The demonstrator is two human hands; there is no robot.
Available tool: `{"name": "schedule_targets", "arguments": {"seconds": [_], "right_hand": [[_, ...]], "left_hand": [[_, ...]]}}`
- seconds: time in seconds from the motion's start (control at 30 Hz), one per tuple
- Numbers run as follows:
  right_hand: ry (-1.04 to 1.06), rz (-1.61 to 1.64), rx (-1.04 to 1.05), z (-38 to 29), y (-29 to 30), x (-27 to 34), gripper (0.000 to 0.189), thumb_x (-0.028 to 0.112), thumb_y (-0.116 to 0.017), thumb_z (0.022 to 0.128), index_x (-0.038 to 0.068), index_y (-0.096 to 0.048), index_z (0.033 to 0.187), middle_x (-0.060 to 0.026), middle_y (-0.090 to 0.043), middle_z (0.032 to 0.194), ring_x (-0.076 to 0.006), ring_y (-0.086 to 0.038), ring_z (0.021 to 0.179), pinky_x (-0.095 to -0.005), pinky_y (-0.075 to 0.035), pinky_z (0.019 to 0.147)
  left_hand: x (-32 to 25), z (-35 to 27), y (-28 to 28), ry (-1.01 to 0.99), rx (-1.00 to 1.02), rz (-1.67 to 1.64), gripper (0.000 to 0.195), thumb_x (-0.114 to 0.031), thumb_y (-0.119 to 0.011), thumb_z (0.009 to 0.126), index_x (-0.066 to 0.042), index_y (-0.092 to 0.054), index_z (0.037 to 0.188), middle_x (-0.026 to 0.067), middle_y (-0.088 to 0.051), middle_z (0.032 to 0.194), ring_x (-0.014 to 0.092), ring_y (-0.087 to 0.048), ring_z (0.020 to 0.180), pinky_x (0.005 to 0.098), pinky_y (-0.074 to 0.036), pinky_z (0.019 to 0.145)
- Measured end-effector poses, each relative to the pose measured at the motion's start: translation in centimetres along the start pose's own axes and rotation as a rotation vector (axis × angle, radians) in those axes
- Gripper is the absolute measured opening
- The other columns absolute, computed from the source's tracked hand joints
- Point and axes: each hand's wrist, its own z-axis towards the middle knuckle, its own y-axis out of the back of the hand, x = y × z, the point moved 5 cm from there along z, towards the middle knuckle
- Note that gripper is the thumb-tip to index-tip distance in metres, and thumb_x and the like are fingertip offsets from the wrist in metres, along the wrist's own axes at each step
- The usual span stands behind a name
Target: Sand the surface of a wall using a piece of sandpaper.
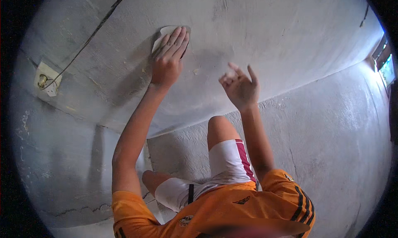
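My left hand is pressed flat against a grey plastered wall, its fingers stretched over a pale sheet. The sheet looks like sandpaper, lies between my palm and the wall, and shows past my fingers on the upper and left sides. Most of it is hidden under the hand. Off to the right, my right hand is raised in front of the wall with its fingers apart and nothing in them. Its fingertips are blurred. Close to the hands, the plaster shows a small chipped spot and faint scratches.
At the far left, a socket box sits on the wall with a dark cable running up from it. A cracked side wall stands on the left. Below spreads a rough grey floor. A bright opening shows at the right edge.
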Motion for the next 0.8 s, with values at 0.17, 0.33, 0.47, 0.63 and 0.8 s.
{"name": "schedule_targets", "arguments": {"seconds": [0.17,0.33,0.47,0.63,0.8], "right_hand": [[-0.061,-0.583,-0.452,-10.9,6.9,2.4,0.059,0.043,-0.040,0.103,-0.007,-0.064,0.124,-0.0211,-0.073,0.104,-0.0330,-0.067,0.103,-0.0443,-0.044,0.103],[-0.262,-0.654,-0.393,-11.7,10.9,-1.6,0.053,0.039,-0.044,0.102,-0.005,-0.063,0.123,-0.0199,-0.073,0.104,-0.0303,-0.070,0.100,-0.0427,-0.051,0.094],[-0.843,-0.967,0.138,-6.0,14.3,-17.3,0.051,0.037,-0.049,0.103,-0.004,-0.058,0.131,-0.0194,-0.072,0.107,-0.0297,-0.071,0.098,-0.0438,-0.055,0.090],[-1.354,-1.676,0.597,-10.9,32.7,-27.9,0.045,0.039,-0.061,0.097,0.004,-0.068,0.124,-0.0136,-0.074,0.107,-0.0286,-0.073,0.087,-0.0468,-0.058,0.075],[-1.618,-1.801,1.172,-18.2,34.6,-34.4,0.054,0.052,-0.064,0.089,0.006,-0.074,0.116,-0.0172,-0.075,0.111,-0.0339,-0.071,0.098,-0.0518,-0.053,0.088]], "left_hand": [[4.0,-5.1,3.8,-0.058,0.074,0.145,0.048,0.007,-0.057,0.089,-0.005,-0.065,0.134,0.0073,-0.062,0.143,0.024,-0.054,0.137,0.0458,-0.041,0.116],[5.5,-5.4,5.4,-0.029,-0.016,0.204,0.046,0.009,-0.056,0.087,-0.006,-0.070,0.128,0.0098,-0.066,0.137,0.026,-0.059,0.132,0.0458,-0.041,0.116],[1.9,1.0,3.5,-0.041,-0.028,0.109,0.051,0.009,-0.056,0.083,-0.003,-0.067,0.132,0.0105,-0.059,0.145,0.028,-0.051,0.140,0.0455,-0.039,0.118],[-0.8,4.7,0.0,-0.116,-0.145,0.062,0.040,0.000,-0.057,0.093,-0.005,-0.068,0.131,0.0079,-0.063,0.142,0.027,-0.051,0.139,0.0454,-0.040,0.117],[7.5,-4.1,7.6,0.051,-0.125,0.286,0.035,-0.005,-0.057,0.097,-0.002,-0.068,0.130,0.0117,-0.062,0.141,0.031,-0.052,0.138,0.0489,-0.039,0.116]]}}
